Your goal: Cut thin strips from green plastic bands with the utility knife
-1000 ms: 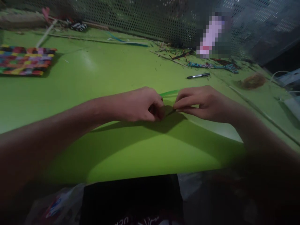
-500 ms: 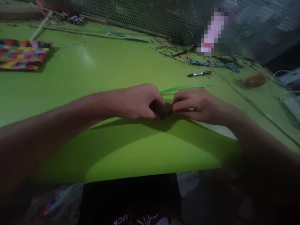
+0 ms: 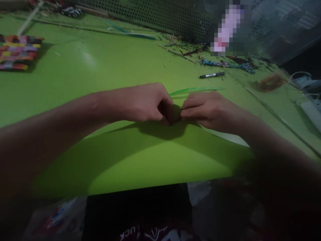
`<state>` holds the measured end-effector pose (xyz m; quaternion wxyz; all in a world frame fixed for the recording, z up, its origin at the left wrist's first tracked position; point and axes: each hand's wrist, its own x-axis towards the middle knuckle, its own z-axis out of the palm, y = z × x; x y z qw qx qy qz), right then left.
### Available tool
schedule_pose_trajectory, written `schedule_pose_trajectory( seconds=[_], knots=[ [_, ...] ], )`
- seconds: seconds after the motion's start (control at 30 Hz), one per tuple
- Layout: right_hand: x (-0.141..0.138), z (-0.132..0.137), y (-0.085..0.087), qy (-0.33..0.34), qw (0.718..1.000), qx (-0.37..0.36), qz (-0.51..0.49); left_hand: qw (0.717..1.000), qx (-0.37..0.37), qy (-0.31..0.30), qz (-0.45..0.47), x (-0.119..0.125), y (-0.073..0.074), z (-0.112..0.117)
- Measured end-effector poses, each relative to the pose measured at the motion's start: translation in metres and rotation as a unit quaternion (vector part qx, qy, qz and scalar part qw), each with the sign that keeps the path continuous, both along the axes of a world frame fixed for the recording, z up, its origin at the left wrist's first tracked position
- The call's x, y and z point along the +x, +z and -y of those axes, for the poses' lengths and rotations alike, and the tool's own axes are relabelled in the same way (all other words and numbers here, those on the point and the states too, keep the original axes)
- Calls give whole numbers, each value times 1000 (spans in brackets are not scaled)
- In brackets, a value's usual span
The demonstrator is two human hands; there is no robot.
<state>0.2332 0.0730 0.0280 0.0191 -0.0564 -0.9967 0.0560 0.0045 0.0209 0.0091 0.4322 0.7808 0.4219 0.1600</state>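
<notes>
Close together over the green table [image 3: 117, 60], both hands have their fingertips pressed down. My left hand [image 3: 150, 102] is closed, its thumb and fingers curled inward. A thin, flat green strip [image 3: 193, 89] comes out from behind its knuckles and runs right, past the far side of the other hand. My right hand [image 3: 204, 108] is closed in a pinch, its tips a small gap from the left fingers. Whatever lies in that pinch is too dark and small to make out. Shadow covers the spot between the hands.
A black and silver pen [image 3: 212, 75] lies beyond my right hand. Woven multicoloured material [image 3: 18, 52] sits at the far left. Thin scraps and a braided blue cord [image 3: 225, 63] lie along the perforated metal panel [image 3: 150, 20]. A tangled brown bundle [image 3: 269, 83] is at the right.
The view has shifted slightly, so the table items appear a little higher and further left. My hands stay close together, and the right fingers look more tightly bunched.
</notes>
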Motion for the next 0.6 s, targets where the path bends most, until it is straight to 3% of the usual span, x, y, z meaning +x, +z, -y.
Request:
schedule_pose_trajectory(
  seconds=[0.33,0.5,0.6],
  knots=[
    [-6,16,2,-14,993,110,46,996,50,-68,-39,-13,4,4],
    [-6,18,-4,-4,993,120,22,996,67,-40,-48,-14,-1,2],
    [-5,14,-8,-4,996,87,-2,997,62,-15,-45,-16,1,1]
  ],
)
